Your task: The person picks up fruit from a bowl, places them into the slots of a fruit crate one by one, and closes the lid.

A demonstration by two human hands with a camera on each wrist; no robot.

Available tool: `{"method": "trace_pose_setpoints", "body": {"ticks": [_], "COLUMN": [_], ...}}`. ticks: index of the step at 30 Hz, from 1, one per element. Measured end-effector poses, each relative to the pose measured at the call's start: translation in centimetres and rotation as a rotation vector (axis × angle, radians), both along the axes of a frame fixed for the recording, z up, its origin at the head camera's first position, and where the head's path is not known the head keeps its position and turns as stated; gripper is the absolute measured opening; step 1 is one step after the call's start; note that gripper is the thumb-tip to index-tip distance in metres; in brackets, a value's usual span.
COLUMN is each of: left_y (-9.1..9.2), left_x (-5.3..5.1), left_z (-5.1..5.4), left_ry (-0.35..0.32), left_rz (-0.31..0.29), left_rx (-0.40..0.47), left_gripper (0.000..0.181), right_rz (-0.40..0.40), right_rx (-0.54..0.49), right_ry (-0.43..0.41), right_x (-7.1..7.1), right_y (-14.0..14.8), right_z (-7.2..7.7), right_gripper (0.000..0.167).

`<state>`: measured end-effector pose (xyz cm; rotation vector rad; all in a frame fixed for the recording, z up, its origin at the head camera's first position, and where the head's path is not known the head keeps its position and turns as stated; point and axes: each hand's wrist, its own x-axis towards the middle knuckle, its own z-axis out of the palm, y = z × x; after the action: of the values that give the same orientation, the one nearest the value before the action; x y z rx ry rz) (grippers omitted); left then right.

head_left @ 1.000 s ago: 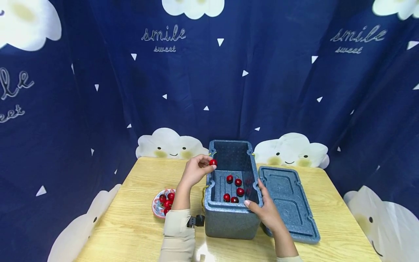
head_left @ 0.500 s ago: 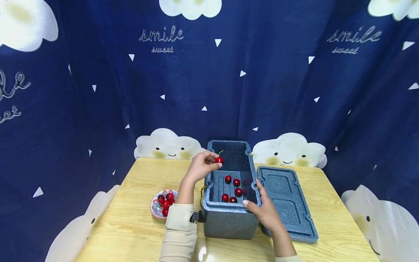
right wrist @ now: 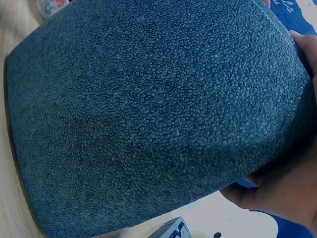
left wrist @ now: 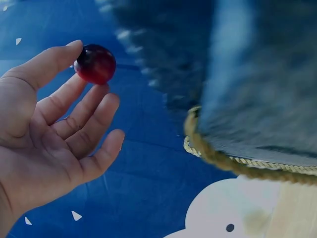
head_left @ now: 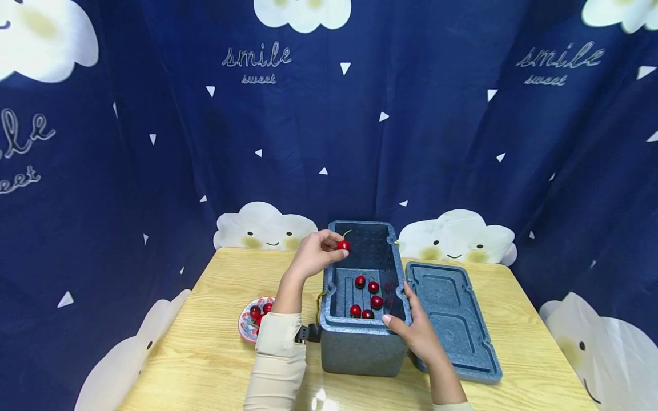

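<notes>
Red and glossy, a cherry (head_left: 344, 245) is pinched between the thumb and fingertips of the left hand (head_left: 315, 252), its green stem pointing up; in the head view it shows over the far part of a grey-blue box (head_left: 362, 354). Nearer than that hand and to its right, five loose cherries (head_left: 377, 302) lie on the box's floor. The right hand (head_left: 418, 331) grips the box's near right corner, thumb at the rim. Right of this hand, a lid (head_left: 457, 319) lies on the table (head_left: 195, 342); left of the left forearm sits a patterned bowl (head_left: 245, 334) with more cherries.
</notes>
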<state>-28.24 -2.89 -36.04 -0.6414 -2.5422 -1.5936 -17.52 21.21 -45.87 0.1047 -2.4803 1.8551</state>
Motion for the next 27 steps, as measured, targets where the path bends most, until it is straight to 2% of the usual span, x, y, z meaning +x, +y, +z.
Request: {"method": "trace_pose_setpoints", "body": {"ticks": [8,14,18,23,25,27], "left_y": [0.1,1.2,2.1,3.0,3.3,3.7], "left_x": [-0.6,-1.5,-2.2,-2.9,-3.2,-3.5], "left_z": [2.0,3.7,4.2,4.4,4.4,4.4], "left_ry": [0.044,0.040,-0.018,-0.117,-0.134,-0.153], "left_rz": [-0.002,-0.050,-0.120,-0.229,-0.254,-0.259], "left_rx": [-0.079,-0.158,-0.237,-0.444,-0.505,-0.528], "left_gripper": [0.024,0.025,0.024,0.019,0.017,0.015], "right_rz": [-0.004,0.010,0.004,0.005,0.003,0.002], "right_rx": [0.000,-0.011,0.003,0.005,0.005,0.002], "right_ry": [0.023,0.052,0.041,0.020,0.017,0.019], "right_x": [0.2,0.2,0.2,0.1,0.1,0.0], "right_y": [0.0,0.1,0.1,0.1,0.1,0.1], "right_z": [0.1,0.0,0.0,-0.1,-0.2,-0.2], "right_gripper": [0.090,0.088,0.089,0.089,0.089,0.089]}}
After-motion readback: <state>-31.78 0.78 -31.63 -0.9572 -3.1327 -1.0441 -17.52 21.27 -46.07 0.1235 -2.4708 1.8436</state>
